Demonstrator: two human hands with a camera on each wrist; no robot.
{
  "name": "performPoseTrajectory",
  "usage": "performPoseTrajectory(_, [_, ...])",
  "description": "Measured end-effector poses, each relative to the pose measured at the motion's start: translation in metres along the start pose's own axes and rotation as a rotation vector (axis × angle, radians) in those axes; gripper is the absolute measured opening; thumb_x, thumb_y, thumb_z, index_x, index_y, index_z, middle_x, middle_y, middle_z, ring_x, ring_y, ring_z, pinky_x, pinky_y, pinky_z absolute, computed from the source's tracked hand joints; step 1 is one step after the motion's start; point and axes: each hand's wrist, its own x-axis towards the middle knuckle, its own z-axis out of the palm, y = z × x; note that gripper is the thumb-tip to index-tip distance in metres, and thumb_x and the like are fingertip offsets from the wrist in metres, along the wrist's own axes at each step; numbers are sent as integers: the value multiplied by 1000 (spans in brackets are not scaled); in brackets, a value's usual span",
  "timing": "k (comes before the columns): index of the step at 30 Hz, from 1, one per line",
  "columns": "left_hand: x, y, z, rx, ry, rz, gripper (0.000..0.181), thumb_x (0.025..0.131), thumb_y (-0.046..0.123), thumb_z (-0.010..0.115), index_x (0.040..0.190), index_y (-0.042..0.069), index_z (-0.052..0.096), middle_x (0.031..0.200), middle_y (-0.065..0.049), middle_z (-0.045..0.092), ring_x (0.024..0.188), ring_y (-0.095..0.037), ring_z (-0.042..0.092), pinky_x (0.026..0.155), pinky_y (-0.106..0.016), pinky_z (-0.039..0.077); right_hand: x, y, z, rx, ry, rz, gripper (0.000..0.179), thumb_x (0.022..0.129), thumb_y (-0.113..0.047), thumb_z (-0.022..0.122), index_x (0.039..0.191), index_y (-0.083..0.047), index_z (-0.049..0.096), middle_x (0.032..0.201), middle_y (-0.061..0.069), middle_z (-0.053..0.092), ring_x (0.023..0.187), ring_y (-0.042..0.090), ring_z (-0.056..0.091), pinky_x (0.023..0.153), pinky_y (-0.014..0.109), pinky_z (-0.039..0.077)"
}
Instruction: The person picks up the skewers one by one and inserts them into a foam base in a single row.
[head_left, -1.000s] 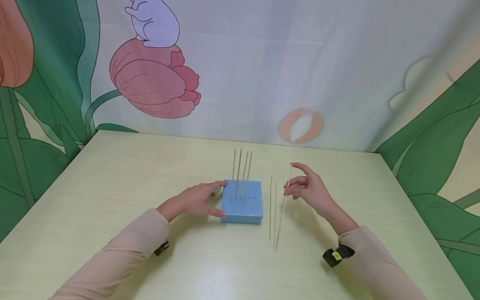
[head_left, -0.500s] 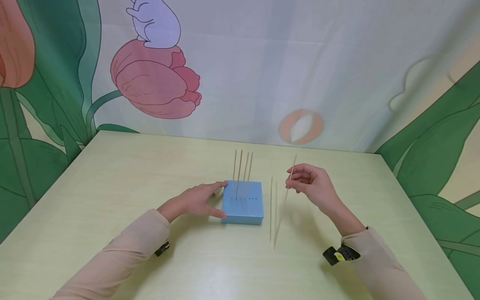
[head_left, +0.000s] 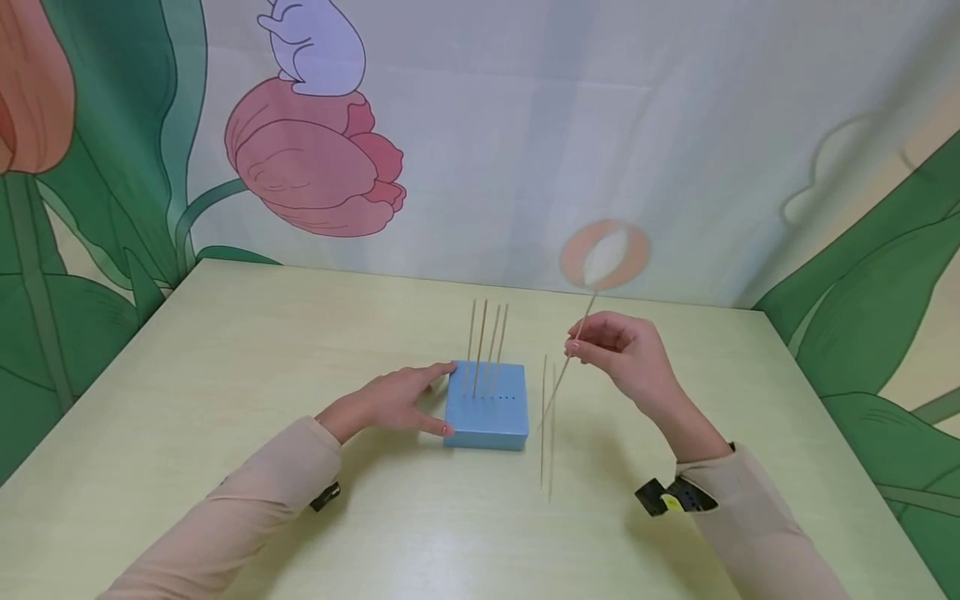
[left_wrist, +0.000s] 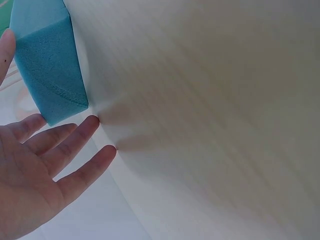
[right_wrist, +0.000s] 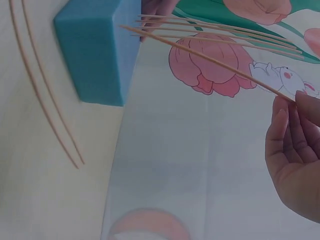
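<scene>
A blue foam block (head_left: 487,423) lies on the table, with several thin bamboo skewers (head_left: 480,346) standing in a row of holes across its top. To their right in that row, 3 holes hold nothing. My left hand (head_left: 392,402) spans the block's left side, thumb at the front corner and forefinger at the back one, the other fingers spread. Between thumb and fingertips, my right hand (head_left: 633,354) pinches another bamboo skewer (right_wrist: 210,60). It slants down to the left, its lower end just right of the block in the head view.
Two loose skewers (head_left: 543,433) lie side by side on the table (head_left: 285,350), right of the block. Behind the table's far edge hangs a printed curtain (head_left: 480,167) with flowers and a rabbit. Both wrists wear dark straps.
The right hand has shifted its fingers on the skewer, then lifted it and brought its lower end left and up, towards the block. The left hand stays at the block.
</scene>
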Motion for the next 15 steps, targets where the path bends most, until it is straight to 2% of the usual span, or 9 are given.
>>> performPoseTrajectory(6, [-1,-1,0,9,1,-4,95,74,54,68,145,11,23,141,-11,37,116,-28,49,93,-47,38,5,-9,7,20,7,-48,13,82,-4,66,90,6,64,82,11,65,69,14,62,66,25,51])
performPoseTrajectory(9, [-1,-1,1,14,-3,-4,95,74,54,67,145,11,22,141,-11,37,116,-28,49,93,-47,38,9,-11,12,51,19,-70,12,82,-3,66,89,7,64,81,8,65,69,14,62,67,25,52])
performPoseTrajectory(15, [-2,0,1,7,-7,2,94,74,53,68,145,11,22,141,-11,37,116,-29,49,93,-47,38,14,-12,24,73,41,-115,12,80,-1,68,87,8,65,81,11,66,70,12,63,68,26,52])
